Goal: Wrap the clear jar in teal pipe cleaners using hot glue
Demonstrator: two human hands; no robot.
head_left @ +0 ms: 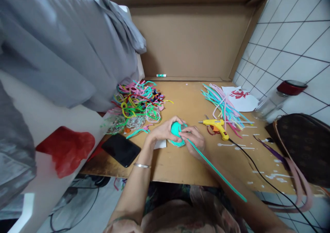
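My left hand (165, 129) and my right hand (194, 140) meet over the wooden table (180, 164), both gripping a teal wrapped ball (176, 131). A long teal pipe cleaner (219, 172) runs from the ball under my right hand toward the lower right, past the table's front edge. A small white paper (161, 144) lies under my left hand.
A tangled pile of coloured pipe cleaners (138, 102) lies at the left, a straighter bundle (224, 105) at the right. A yellow glue gun (218, 125) with a black cord, a black phone (121, 149), a brown bag (301, 147), a jar (277, 100) and an upright cardboard sheet (193, 40) surround me.
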